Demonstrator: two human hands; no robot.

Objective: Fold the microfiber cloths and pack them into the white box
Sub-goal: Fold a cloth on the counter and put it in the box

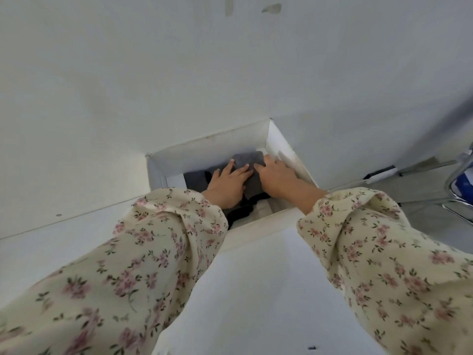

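The white box (pixel 204 147) sits open on the white table, against the wall at the table's far right corner. Inside it lie folded grey microfiber cloths (pixel 247 158), with a darker grey one (pixel 195 181) to the left and a black one (pixel 240 212) at the near end. My left hand (pixel 229 187) rests flat on the grey cloth, fingers spread. Beside it, my right hand (pixel 275 176) presses flat on the same cloth near the box's right wall. Both hands are inside the box and partly hide the cloths.
A white wall (pixel 179 73) rises right behind the box. The white table (pixel 256 290) stretches toward me. To the right, below the table's edge, are a white power strip (pixel 381 175) on the floor and a chrome chair frame (pixel 458 198).
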